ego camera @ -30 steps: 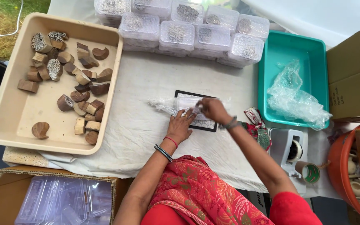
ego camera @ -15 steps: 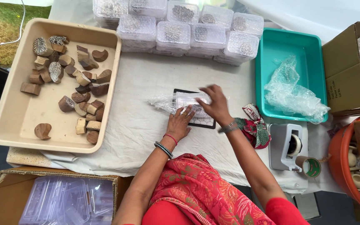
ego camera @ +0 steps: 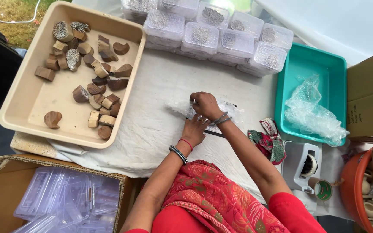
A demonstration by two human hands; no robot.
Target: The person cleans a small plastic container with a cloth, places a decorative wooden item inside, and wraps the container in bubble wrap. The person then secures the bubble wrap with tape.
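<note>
On the white cloth (ego camera: 160,86), between the beige tray (ego camera: 31,99) and the teal tray (ego camera: 301,69), lies a clear plastic bag (ego camera: 229,113), long axis left to right. The right hand (ego camera: 205,104) pinches its left end, fingers curled; the left hand (ego camera: 194,130) presses flat, fingers together.

White-clothed table (ego camera: 152,129), beige tray (ego camera: 31,99)

dark tray (ego camera: 216,133) mostly hidden under hands, orange tub (ego camera: 354,181) cut off right
</note>
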